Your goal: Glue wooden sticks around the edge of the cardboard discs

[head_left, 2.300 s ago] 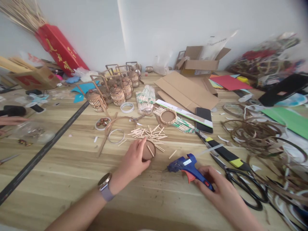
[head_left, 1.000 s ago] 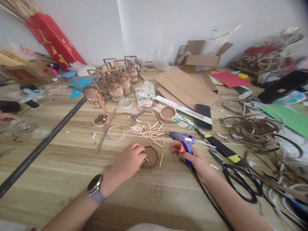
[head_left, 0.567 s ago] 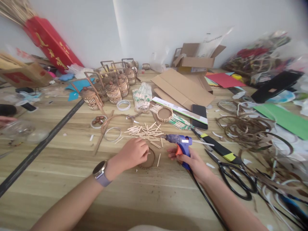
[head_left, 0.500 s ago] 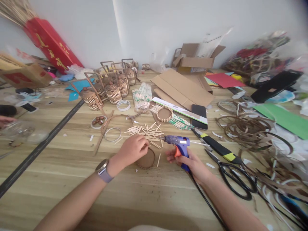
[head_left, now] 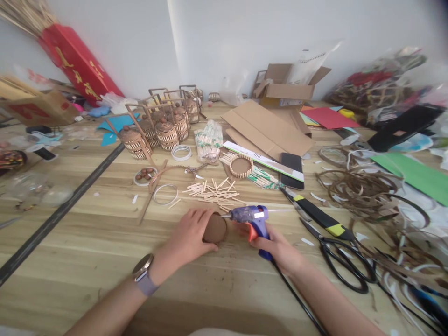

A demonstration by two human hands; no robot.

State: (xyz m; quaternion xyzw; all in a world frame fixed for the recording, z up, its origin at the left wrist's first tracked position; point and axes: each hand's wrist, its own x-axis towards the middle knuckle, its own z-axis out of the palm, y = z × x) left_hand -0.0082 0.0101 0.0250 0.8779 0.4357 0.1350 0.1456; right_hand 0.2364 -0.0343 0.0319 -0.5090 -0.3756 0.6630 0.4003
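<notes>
Glue gun (head_left: 249,215) has neared the disc (head_left: 215,229), barrel (head_left: 241,214) pointing left, right grip (head_left: 280,249) clasping handle (head_left: 265,255).

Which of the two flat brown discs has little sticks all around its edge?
The farther disc, nearer the black phone: short pale sticks ring its edge. The nearer disc, cupped by the left hand, shows no sticks on its visible edge.

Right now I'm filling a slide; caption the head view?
The left hand holds a round brown base while the right hand points a blue glue gun towards it.
</notes>
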